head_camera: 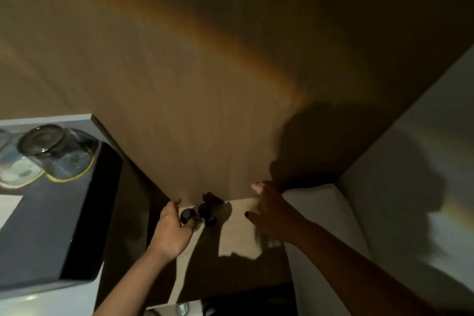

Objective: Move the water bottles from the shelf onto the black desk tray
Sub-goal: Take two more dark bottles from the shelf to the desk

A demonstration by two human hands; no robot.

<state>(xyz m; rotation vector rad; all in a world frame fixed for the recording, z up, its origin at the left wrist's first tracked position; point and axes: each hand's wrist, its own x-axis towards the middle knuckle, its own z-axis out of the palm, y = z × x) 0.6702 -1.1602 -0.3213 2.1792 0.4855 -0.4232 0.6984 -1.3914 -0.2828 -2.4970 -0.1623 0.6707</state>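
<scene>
Two water bottles stand side by side on the pale wooden shelf (241, 233), seen from above by their dark caps. My left hand (169, 231) curls around the left bottle (188, 215), thumb behind it and fingers in front. The second bottle (206, 211) stands just to its right, untouched. My right hand (269, 210) hovers over the shelf to the right of the bottles, fingers spread and blurred, holding nothing. The black desk tray (51, 233) lies at the left, lower than the shelf.
Upturned clear glasses (53, 151) on yellow-rimmed coasters stand at the tray's far end, with a white card at its left edge. A brown wood panel (205, 84) rises behind the shelf. A white wall (410, 161) closes the right side. Shiny round objects (182, 308) show below.
</scene>
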